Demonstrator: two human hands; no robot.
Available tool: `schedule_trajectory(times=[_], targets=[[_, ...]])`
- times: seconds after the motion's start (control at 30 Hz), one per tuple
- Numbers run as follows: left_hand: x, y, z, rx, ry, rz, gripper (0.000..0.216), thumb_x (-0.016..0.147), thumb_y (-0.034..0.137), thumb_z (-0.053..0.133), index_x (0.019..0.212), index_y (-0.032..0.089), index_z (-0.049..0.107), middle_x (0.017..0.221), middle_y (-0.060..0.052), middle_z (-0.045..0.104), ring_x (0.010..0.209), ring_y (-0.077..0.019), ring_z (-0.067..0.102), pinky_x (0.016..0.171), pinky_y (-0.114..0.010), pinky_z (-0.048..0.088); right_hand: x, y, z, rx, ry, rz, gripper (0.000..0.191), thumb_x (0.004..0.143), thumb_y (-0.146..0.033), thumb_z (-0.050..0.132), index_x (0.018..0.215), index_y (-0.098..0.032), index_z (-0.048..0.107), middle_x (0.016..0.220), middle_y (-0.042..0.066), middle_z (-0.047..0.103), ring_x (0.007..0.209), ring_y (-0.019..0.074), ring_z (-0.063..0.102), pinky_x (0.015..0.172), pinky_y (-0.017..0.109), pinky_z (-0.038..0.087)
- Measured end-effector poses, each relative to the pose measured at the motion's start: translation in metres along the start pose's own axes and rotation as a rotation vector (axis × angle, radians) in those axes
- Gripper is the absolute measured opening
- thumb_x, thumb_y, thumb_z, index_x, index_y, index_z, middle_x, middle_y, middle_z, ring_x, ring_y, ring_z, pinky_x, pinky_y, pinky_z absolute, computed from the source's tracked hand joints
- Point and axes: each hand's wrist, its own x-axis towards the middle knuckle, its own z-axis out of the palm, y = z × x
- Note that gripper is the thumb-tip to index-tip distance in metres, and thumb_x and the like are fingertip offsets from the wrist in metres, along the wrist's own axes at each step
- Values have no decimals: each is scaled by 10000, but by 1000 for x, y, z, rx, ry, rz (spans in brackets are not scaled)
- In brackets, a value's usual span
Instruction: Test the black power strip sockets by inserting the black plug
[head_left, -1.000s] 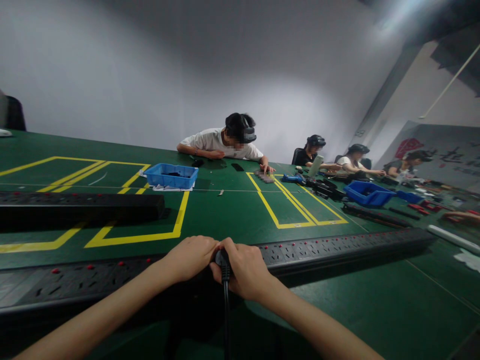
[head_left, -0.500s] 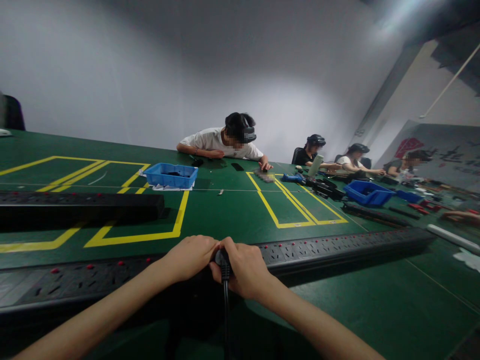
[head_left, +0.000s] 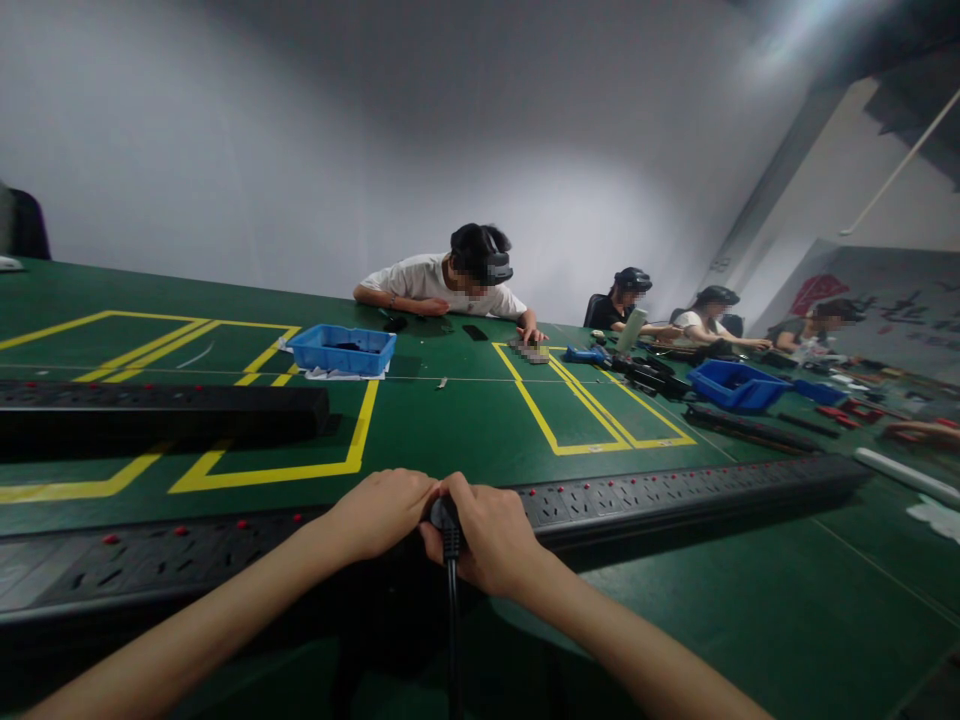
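A long black power strip (head_left: pixel 675 492) with red switches runs across the near edge of the green table (head_left: pixel 450 420). A black plug (head_left: pixel 448 520) sits at its middle, with a black cable (head_left: pixel 452 640) hanging down toward me. My right hand (head_left: pixel 487 535) is wrapped round the plug. My left hand (head_left: pixel 379 515) is closed beside it, its fingers pressed against the plug and the strip.
A second black power strip (head_left: pixel 157 408) lies at the left. A blue tray (head_left: pixel 341 350) stands beyond yellow floor-tape boxes (head_left: pixel 592 420). Across the table a person in a white shirt (head_left: pixel 442 285) leans over small parts; other people, a blue bin (head_left: pixel 731 387) and tools fill the right.
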Motion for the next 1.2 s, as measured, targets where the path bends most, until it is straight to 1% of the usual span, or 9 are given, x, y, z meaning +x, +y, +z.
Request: schedule_trajectory(times=[0.13,0.37,0.5,0.8,0.97,1.2], targets=[[0,-1,2,1,10,3,236,813,214,350,879,183,574,891,-89,655,830,-221,615,719,-320,447,0,0,2,10,-5,-1,324,753,-371,518,989,-182,404,776,38,602,700,189,584,568,241,343],[0,-1,2,-2,13,3,232,803,203,354,866,186,577,885,-85,654,825,-219,615,714,-318,447,1,-1,-3,23,1,-1,288,808,-426,434,961,-183,415,760,44,605,686,190,587,548,240,333],[-1,0,1,-14,1,-13,239,800,198,354,873,186,581,900,-85,654,823,-212,613,713,-309,445,2,-1,-4,23,-4,-14,263,814,-410,430,959,-190,415,769,42,610,694,190,587,551,242,330],[0,0,-1,-26,0,-22,238,810,202,355,875,187,583,911,-87,652,840,-208,609,725,-307,440,1,0,-3,27,-6,-15,287,815,-414,425,990,-187,415,773,46,609,717,200,588,558,249,330],[-1,2,-3,-19,-6,-19,227,808,191,361,887,186,573,916,-83,650,847,-206,607,734,-305,440,1,0,-4,53,-8,-21,276,831,-414,425,985,-184,420,786,47,610,728,190,588,576,245,340],[-1,1,-2,-10,7,-4,204,796,187,370,854,195,565,890,-77,654,812,-214,616,701,-313,447,1,-2,-6,51,-2,-7,294,851,-440,385,988,-183,423,780,52,608,724,194,586,572,247,340]])
